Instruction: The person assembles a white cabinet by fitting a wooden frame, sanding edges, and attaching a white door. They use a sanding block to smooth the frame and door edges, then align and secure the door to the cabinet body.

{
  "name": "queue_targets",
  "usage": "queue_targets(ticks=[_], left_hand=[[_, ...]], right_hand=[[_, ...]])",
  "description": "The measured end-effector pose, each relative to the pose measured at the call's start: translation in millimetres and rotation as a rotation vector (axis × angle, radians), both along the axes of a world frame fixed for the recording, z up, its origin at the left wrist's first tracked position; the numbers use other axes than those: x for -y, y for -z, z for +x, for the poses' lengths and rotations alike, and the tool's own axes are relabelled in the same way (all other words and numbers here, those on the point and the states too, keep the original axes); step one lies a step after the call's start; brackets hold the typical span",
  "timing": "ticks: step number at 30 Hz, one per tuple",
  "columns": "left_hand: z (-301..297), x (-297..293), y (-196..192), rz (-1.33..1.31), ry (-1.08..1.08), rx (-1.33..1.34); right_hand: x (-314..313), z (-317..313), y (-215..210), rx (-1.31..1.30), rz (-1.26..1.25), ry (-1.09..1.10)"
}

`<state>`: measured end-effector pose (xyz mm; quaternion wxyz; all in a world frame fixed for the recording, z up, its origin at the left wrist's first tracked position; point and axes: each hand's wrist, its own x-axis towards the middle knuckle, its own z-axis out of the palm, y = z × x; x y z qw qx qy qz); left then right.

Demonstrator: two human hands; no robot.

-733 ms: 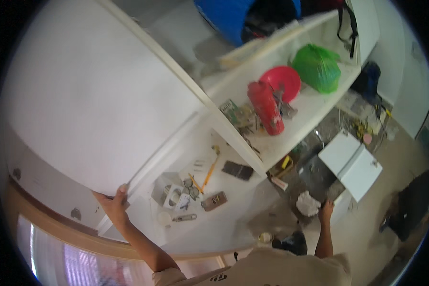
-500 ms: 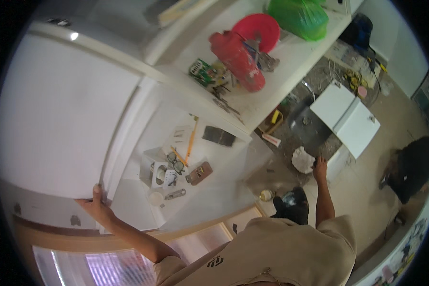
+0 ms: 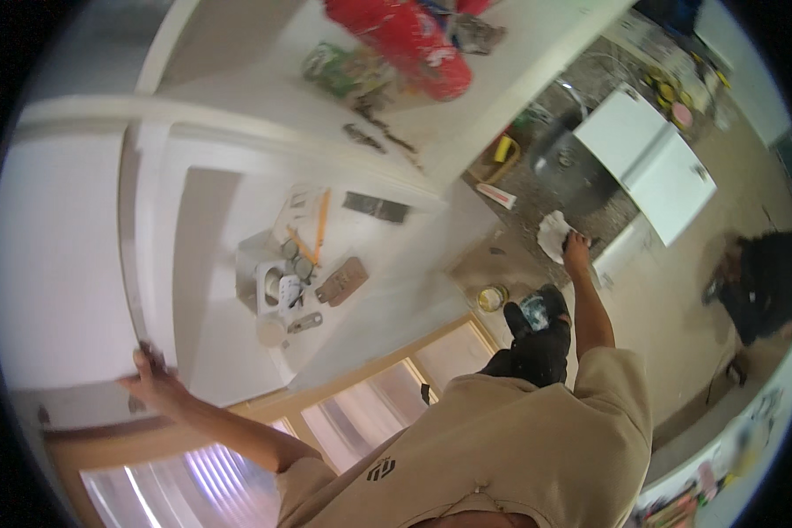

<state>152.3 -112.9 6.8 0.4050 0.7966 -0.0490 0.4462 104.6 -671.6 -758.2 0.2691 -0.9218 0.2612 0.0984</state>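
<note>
At the lower corner of a white cabinet door [image 3: 66, 264], my left hand [image 3: 154, 387] is closed on the door's edge, thumb up along it. My right hand [image 3: 577, 253] reaches down to the speckled counter and is closed at the edge of a white, crumpled lump [image 3: 553, 236], perhaps a cloth or plaster. Something dark shows by its fingers, too small to name. Left of the lump lies a white and red tube-like pack [image 3: 497, 195]. Behind it is a dark sink basin [image 3: 554, 172].
A white shelf holds sunglasses [image 3: 297, 258], a brown flask-shaped item [image 3: 341, 282], a utility knife [image 3: 305, 322] and a dark block [image 3: 376, 207]. A red bottle [image 3: 414, 44] lies higher up. White hinged panels [image 3: 647, 163] overhang the counter's edge. An open tub [image 3: 491, 297] sits near my feet.
My view has shifted, so the shelf and door appear farther left and the counter higher. The right hand has moved closer onto the white lump. The left hand stays at the door's corner.
</note>
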Motion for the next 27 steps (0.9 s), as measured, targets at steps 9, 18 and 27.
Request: queue_targets(ticks=[9,18,27], left_hand=[[-2,40,1,0.015,0.091,0.044],[-10,69,6,-0.187,0.174,0.066],[-35,83,22,-0.255,0.464,0.373]], right_hand=[[-5,-3,90,0.018,0.051,-0.109],[-14,-18,-24,0.205,0.13,0.063],[59,-18,-214,0.531,0.225,-0.207]])
